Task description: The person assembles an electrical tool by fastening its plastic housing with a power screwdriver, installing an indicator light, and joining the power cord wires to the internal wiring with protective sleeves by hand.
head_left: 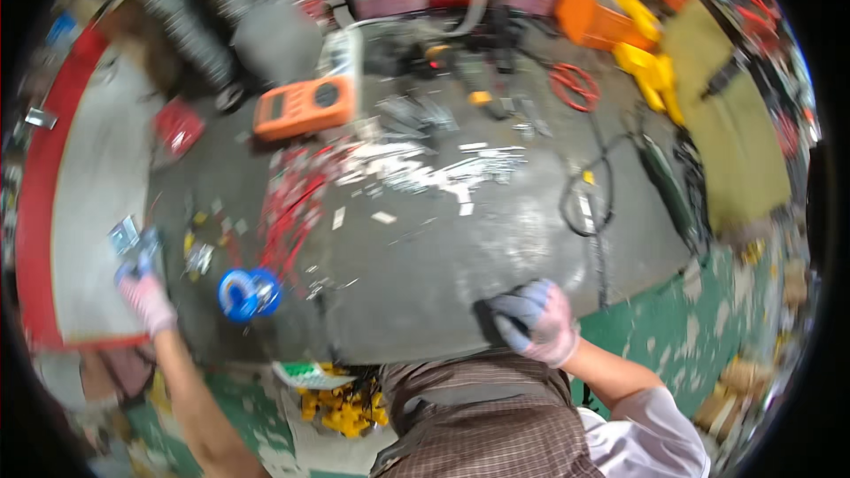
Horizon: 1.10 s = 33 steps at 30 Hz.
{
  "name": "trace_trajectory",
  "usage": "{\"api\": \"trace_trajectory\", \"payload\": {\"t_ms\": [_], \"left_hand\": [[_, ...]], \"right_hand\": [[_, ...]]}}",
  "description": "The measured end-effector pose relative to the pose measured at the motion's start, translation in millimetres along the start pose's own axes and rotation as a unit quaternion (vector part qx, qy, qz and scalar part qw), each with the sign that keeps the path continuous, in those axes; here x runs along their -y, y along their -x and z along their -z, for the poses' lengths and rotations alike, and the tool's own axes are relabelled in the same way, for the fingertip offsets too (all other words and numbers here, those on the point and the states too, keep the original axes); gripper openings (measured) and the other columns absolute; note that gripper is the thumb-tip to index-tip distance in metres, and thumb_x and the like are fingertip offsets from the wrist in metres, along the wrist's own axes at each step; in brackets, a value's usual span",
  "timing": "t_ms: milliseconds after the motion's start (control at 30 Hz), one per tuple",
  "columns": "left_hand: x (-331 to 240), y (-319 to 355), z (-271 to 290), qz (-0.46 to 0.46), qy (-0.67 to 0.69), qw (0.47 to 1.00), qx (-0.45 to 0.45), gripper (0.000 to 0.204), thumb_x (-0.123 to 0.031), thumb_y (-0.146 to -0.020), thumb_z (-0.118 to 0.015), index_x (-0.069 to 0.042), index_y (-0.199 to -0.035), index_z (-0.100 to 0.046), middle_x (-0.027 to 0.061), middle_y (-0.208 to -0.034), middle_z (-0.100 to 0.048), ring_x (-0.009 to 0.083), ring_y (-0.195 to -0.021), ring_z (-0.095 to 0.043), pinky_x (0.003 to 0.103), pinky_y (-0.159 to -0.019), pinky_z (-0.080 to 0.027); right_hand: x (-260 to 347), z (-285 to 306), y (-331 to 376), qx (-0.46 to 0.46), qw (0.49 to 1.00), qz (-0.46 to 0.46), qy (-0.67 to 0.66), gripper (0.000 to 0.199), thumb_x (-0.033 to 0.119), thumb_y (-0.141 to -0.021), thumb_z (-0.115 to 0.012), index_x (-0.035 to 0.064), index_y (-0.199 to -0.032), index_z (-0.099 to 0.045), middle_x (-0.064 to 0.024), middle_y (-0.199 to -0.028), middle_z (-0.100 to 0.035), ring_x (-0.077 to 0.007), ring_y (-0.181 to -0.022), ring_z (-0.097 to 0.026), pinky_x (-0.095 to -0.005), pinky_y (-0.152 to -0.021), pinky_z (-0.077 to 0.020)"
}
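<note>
1. Two gloved hands were at work; the left hand (pixel 144 288), far left, had its fingers clamped on a small shiny metal bracket (pixel 125 235), a bent silvery plate held above the pale board (pixel 93 204).
2. Right of it, a blue tape roll (pixel 248 294) lay on the grey floor (pixel 443 257) by red wires (pixel 288 212).
3. Farther right, the right hand (pixel 536 320) pressed the floor, fingers curled together, empty.
</note>
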<state>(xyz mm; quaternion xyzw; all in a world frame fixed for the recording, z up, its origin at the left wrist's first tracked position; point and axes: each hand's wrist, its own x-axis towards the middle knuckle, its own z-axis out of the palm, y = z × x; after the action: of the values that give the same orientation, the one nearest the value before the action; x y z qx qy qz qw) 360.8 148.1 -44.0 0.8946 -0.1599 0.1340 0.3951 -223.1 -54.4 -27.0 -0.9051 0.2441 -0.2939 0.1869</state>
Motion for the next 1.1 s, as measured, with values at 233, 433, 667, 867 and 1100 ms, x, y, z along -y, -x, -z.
{"api": "trace_trajectory", "payload": {"t_ms": [233,433,667,867,1100], "left_hand": [[-255,256,26,-0.155,0.220,0.798,0.539,0.034,-0.017,-0.073,-0.069,-0.008,-0.102,-0.054,0.0067,-0.100,-0.056,0.0210,-0.095,-0.057,0.041,-0.085,-0.048],[-226,324,-5,-0.495,0.056,0.745,0.445,0.038,-0.037,-0.074,-0.072,-0.012,-0.097,-0.055,0.0174,-0.123,-0.052,0.0372,-0.112,-0.048,0.054,-0.101,-0.033],[-305,356,5,-0.524,0.110,0.749,0.390,0.040,-0.040,-0.078,-0.069,-0.008,-0.101,-0.060,0.0171,-0.117,-0.055,0.0384,-0.110,-0.049,0.056,-0.099,-0.035],[-319,376,-9,-0.562,-0.059,0.717,0.407,0.027,-0.031,-0.074,-0.067,-0.006,-0.081,-0.060,0.0164,-0.108,-0.060,0.0344,-0.107,-0.052,0.055,-0.100,-0.035],[-319,384,-23,-0.584,-0.099,0.704,0.393,0.017,-0.018,-0.069,-0.064,-0.006,-0.079,-0.058,0.0149,-0.096,-0.059,0.0357,-0.102,-0.054,0.057,-0.099,-0.036]], "right_hand": [[-33,26,-23,0.024,0.917,-0.301,-0.260,0.024,0.023,-0.089,-0.060,0.0023,-0.098,-0.067,-0.0170,-0.089,-0.067,-0.0290,-0.083,-0.065,-0.0364,-0.076,-0.0503],[-129,60,-133,0.000,0.971,-0.227,-0.076,0.030,0.026,-0.085,-0.059,0.0041,-0.105,-0.065,-0.0174,-0.099,-0.065,-0.0313,-0.093,-0.063,-0.0379,-0.083,-0.0490],[-209,33,-263,0.038,0.921,-0.346,0.173,0.043,0.039,-0.080,-0.063,0.0152,-0.116,-0.064,-0.0172,-0.127,-0.055,-0.0329,-0.116,-0.055,-0.0438,-0.095,-0.0448],[-218,28,-236,0.033,0.916,-0.280,0.286,0.041,0.042,-0.081,-0.065,0.0146,-0.112,-0.065,-0.0136,-0.118,-0.058,-0.0309,-0.112,-0.055,-0.0446,-0.091,-0.0462],[-223,72,-167,-0.074,0.938,-0.100,0.322,0.017,0.024,-0.082,-0.065,0.0097,-0.092,-0.063,-0.0156,-0.091,-0.064,-0.0366,-0.083,-0.063,-0.0433,-0.073,-0.0520]]}}
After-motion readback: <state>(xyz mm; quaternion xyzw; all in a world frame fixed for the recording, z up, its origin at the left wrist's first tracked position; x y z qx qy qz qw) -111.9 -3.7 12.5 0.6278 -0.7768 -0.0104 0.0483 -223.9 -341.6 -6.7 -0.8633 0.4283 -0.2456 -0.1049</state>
